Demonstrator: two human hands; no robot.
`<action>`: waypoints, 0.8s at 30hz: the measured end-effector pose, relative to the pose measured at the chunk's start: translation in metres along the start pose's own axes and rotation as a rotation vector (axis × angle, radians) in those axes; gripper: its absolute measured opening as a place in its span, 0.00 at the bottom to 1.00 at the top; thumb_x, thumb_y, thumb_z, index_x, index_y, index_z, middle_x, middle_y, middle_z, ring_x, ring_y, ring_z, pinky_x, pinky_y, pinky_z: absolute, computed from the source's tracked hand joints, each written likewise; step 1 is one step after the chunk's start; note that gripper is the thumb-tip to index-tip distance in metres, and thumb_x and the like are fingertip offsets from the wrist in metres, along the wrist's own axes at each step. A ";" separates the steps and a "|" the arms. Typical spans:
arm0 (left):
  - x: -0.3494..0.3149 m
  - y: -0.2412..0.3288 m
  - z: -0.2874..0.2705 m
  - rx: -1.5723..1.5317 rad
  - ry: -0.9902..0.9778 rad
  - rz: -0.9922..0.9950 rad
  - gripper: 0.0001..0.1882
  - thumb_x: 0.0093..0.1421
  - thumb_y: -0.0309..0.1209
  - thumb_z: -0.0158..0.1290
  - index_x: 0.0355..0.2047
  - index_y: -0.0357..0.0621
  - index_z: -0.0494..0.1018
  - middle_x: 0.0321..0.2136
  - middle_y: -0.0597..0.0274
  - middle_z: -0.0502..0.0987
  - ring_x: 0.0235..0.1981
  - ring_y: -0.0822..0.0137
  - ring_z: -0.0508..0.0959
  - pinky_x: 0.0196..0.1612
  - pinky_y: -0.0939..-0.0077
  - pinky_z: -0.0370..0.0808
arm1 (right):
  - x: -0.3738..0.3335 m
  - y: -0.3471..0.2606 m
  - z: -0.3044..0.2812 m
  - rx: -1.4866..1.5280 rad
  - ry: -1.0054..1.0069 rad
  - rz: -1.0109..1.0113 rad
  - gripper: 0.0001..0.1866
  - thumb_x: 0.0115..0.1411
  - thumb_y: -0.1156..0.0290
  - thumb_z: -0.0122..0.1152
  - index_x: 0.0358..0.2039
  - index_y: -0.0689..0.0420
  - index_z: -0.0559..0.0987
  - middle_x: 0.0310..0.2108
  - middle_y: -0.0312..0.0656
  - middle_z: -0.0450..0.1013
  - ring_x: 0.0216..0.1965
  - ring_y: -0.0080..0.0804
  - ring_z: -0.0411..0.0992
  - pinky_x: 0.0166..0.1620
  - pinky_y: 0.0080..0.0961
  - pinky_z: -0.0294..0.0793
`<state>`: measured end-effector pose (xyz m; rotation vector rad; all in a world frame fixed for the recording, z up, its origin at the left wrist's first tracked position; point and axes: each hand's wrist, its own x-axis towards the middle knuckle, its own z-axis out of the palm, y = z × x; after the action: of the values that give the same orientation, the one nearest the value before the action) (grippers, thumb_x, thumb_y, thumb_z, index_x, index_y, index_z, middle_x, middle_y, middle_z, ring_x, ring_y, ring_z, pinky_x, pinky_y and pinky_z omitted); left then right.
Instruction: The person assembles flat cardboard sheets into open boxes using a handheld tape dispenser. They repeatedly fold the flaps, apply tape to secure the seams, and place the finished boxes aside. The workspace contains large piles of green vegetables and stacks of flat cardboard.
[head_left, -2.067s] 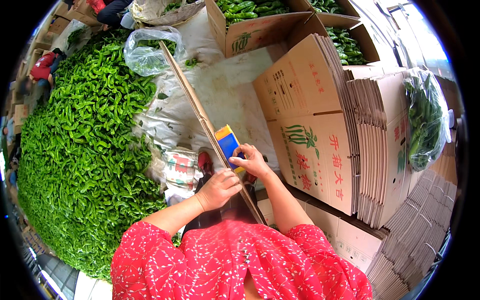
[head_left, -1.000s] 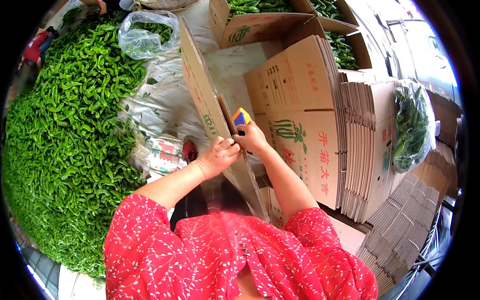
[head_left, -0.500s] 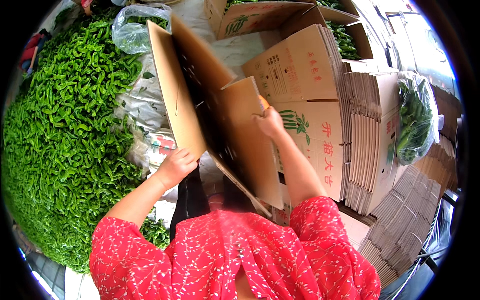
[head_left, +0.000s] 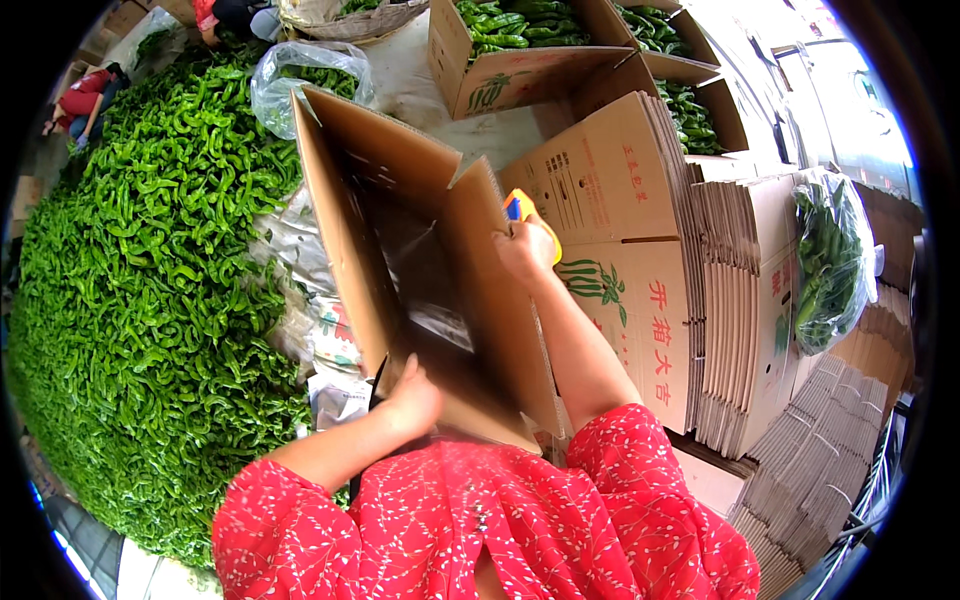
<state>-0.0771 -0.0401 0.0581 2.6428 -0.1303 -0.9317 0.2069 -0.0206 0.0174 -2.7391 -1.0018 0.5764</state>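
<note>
In front of my body a cardboard box (head_left: 465,225) stands tilted and opened out, its mouth facing up toward me. My right hand (head_left: 525,250) is closed at the top of its right wall. In the same hand is a yellow tool with a blue part (head_left: 517,205), mostly hidden by the fingers, so I cannot tell its kind. My left hand (head_left: 412,400) lies at the box's near left corner, fingers stretched out against the cardboard. The inside looks dark, with a shiny patch low down.
A wide heap of green peppers (head_left: 150,300) fills the left, with a clear plastic bag (head_left: 300,85) at its edge. Pepper-filled cartons (head_left: 520,80) stand at the back. Flattened cartons (head_left: 640,290) are stacked at right, beside a bag of peppers (head_left: 832,260). Other people (head_left: 85,100) are far left.
The box has spread from a narrow fold to a wide opening. My left hand has moved right and down from its left panel to the near corner. More of the yellow tool shows.
</note>
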 end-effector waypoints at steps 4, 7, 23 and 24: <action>-0.003 0.004 0.040 -0.162 0.123 -0.164 0.16 0.47 0.47 0.59 0.19 0.48 0.80 0.22 0.56 0.79 0.28 0.54 0.79 0.40 0.52 0.68 | 0.051 0.008 -0.040 -0.008 0.137 0.079 0.23 0.51 0.50 0.60 0.35 0.58 0.82 0.44 0.49 0.72 0.42 0.49 0.73 0.47 0.39 0.71; -0.016 -0.004 0.019 -0.310 0.082 -0.182 0.21 0.50 0.52 0.57 0.21 0.46 0.80 0.22 0.54 0.79 0.28 0.54 0.80 0.36 0.56 0.71 | 0.086 0.002 -0.094 -0.008 0.133 0.191 0.25 0.51 0.50 0.59 0.41 0.56 0.81 0.48 0.49 0.71 0.47 0.47 0.73 0.50 0.36 0.71; 0.207 -0.148 0.041 -0.754 -0.299 -0.516 0.38 0.47 0.59 0.60 0.45 0.36 0.76 0.45 0.47 0.78 0.47 0.51 0.77 0.50 0.64 0.73 | 0.182 0.068 -0.075 0.035 -0.058 0.117 0.25 0.56 0.49 0.55 0.45 0.55 0.80 0.51 0.51 0.67 0.51 0.44 0.69 0.52 0.39 0.70; 0.203 -0.146 0.064 -0.800 -0.247 -0.674 0.40 0.47 0.60 0.60 0.50 0.39 0.73 0.46 0.49 0.77 0.49 0.54 0.76 0.52 0.64 0.71 | 0.184 0.081 -0.072 0.063 -0.048 0.142 0.26 0.55 0.48 0.55 0.44 0.57 0.79 0.50 0.51 0.69 0.50 0.46 0.70 0.51 0.39 0.70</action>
<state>0.0383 0.0396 -0.1583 1.8078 0.9256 -1.1755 0.4125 0.0354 0.0051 -2.7679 -0.7889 0.6864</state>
